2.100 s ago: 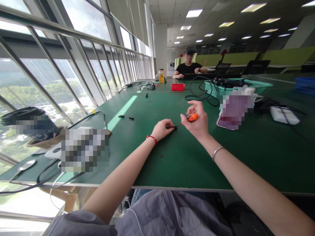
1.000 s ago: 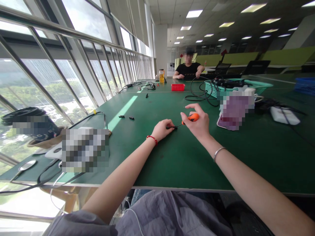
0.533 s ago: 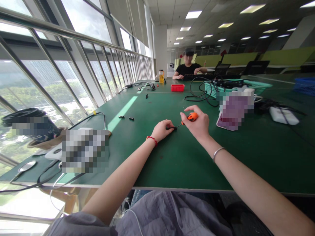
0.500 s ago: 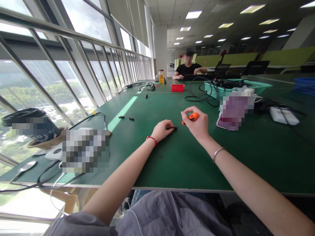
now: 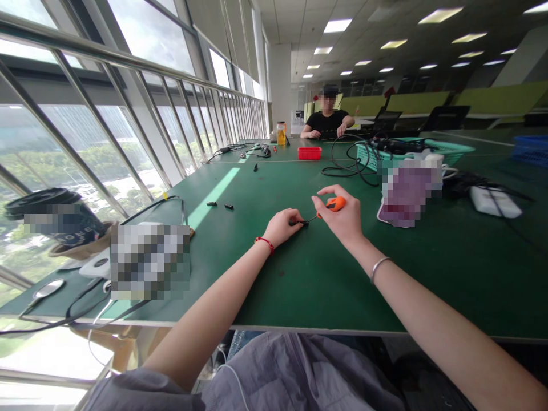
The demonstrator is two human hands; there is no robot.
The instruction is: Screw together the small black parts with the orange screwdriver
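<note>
My left hand [image 5: 280,226] is closed on a small black part [image 5: 301,222] and presses it onto the green table [image 5: 308,279]. My right hand [image 5: 342,216] grips a small screwdriver by its orange handle [image 5: 335,204]. Its thin shaft slants down to the left, and the tip meets the black part between my two hands. A red cord sits on my left wrist and a metal bangle on my right.
Two small black parts [image 5: 220,204] lie farther left. A black cable [image 5: 158,201] and blurred items sit at the left edge. A blurred object [image 5: 406,188], a white power strip [image 5: 495,200], a teal basket [image 5: 445,147] and a red tray [image 5: 309,152] stand beyond. A person sits at the far end.
My right hand's fingers have shifted on the orange handle, opening and closing round it in small steps. My left hand and the black part have stayed in place.
</note>
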